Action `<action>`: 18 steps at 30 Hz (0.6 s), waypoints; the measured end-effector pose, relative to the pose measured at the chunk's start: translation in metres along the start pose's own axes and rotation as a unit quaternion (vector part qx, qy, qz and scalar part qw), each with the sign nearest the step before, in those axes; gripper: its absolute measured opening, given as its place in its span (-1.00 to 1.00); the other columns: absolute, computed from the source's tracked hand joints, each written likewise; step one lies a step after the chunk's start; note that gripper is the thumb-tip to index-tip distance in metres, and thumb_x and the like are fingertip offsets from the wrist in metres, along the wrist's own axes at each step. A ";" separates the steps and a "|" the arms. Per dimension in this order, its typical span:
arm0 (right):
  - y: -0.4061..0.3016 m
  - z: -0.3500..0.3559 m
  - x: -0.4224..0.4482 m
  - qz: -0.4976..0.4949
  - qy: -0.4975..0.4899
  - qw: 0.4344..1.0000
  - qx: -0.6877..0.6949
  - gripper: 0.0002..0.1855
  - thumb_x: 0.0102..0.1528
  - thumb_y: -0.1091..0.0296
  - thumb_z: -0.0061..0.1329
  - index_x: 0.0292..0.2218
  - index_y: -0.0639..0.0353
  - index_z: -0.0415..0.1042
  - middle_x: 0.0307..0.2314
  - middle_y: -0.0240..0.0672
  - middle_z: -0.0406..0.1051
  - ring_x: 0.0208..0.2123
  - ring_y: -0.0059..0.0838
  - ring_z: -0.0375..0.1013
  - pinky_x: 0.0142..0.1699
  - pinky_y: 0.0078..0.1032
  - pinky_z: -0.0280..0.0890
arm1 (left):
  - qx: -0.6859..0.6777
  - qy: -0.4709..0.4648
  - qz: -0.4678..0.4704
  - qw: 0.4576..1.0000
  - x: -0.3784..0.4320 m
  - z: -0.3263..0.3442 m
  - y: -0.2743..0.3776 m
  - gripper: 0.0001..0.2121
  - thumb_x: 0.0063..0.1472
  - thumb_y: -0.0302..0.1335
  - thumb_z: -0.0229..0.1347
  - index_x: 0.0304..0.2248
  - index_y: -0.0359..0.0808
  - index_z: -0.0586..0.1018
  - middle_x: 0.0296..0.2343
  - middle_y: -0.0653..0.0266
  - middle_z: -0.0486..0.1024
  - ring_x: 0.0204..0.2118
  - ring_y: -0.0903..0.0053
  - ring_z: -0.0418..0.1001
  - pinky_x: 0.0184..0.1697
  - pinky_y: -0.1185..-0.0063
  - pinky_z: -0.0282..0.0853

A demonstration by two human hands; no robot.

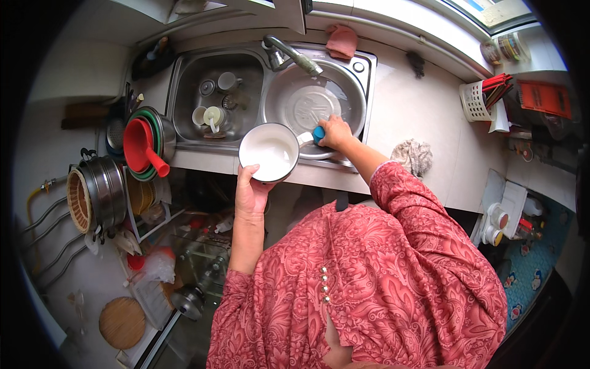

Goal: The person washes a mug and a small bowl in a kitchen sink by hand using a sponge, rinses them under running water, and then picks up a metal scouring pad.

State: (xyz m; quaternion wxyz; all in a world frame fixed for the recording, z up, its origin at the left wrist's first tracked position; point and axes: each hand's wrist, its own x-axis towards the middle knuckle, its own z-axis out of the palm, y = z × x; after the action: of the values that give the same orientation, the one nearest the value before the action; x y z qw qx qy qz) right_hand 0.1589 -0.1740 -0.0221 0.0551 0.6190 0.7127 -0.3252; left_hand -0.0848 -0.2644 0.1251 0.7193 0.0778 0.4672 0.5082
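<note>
My left hand [252, 191] grips the rim of a white enamel mug [269, 152] with a dark edge, its inside facing up and its handle pointing right. My right hand [336, 133] holds a small blue object [318, 134], perhaps a sponge or scrubber, just beyond the mug's handle. That hand is over the near edge of a round metal basin [362, 99], which stands in the right sink bowl and holds water. A chrome faucet [295, 57] reaches over the basin. In the left sink bowl [184, 101] lie a white cup [227, 81], a cream-lidded container [213, 116] and a round metal lid [207, 87].
A pink cloth [342, 41] lies behind the basin, and a crumpled rag [411, 157] on the counter at right. Farther right stands a white perforated holder [474, 101] with red chopsticks. Stacked colanders and bowls with a red ladle-like scoop [138, 145] stand left of the sink.
</note>
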 end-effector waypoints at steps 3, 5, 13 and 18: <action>0.004 0.010 0.003 -0.035 0.025 0.999 -0.003 -0.39 -0.23 0.24 0.18 -0.09 0.04 0.33 -0.18 -0.08 0.34 -0.11 -0.05 0.36 0.00 -0.27 0.29 | 0.006 0.003 0.005 1.000 0.000 0.002 0.002 -0.43 -0.01 -0.41 0.02 0.06 -0.26 0.25 -0.08 0.11 0.33 -0.04 0.26 0.37 -0.12 0.22 0.47; 0.009 0.013 0.006 -0.064 0.016 0.997 0.029 -0.46 -0.23 0.25 0.17 -0.17 0.11 0.33 -0.24 -0.03 0.37 -0.18 0.02 0.39 -0.05 -0.21 0.31 | 0.007 0.004 0.007 1.000 -0.001 0.000 0.002 -0.43 -0.01 -0.41 0.02 0.05 -0.25 0.26 -0.09 0.12 0.33 -0.04 0.27 0.37 -0.12 0.22 0.47; 0.006 -0.030 -0.012 0.056 -0.072 0.838 0.538 -0.45 0.00 0.00 0.08 -0.04 0.03 0.31 -0.32 -0.31 0.41 -0.36 -0.50 0.41 -0.37 -0.51 0.34 | 0.031 0.025 0.036 0.999 -0.005 -0.002 0.005 -0.48 -0.02 -0.42 0.02 0.01 -0.26 0.30 -0.13 0.12 0.34 -0.08 0.28 0.39 -0.18 0.28 0.51; -0.001 -0.063 -0.028 -0.027 -0.141 0.697 0.702 -0.55 0.09 0.05 -0.03 -0.10 0.17 0.34 -0.33 -0.28 0.47 -0.40 -0.42 0.51 -0.43 -0.54 0.38 | 0.027 -0.016 0.053 0.998 -0.005 -0.004 0.007 -0.47 -0.03 -0.45 0.04 0.01 -0.26 0.26 -0.15 0.13 0.33 -0.11 0.31 0.39 -0.20 0.29 0.51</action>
State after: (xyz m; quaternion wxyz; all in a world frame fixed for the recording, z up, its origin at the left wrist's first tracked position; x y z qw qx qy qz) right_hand 0.1851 -0.1642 0.0414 -0.3047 0.4052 0.2773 -0.8161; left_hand -0.0929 -0.2667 0.1298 0.6966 0.1303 0.4645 0.5311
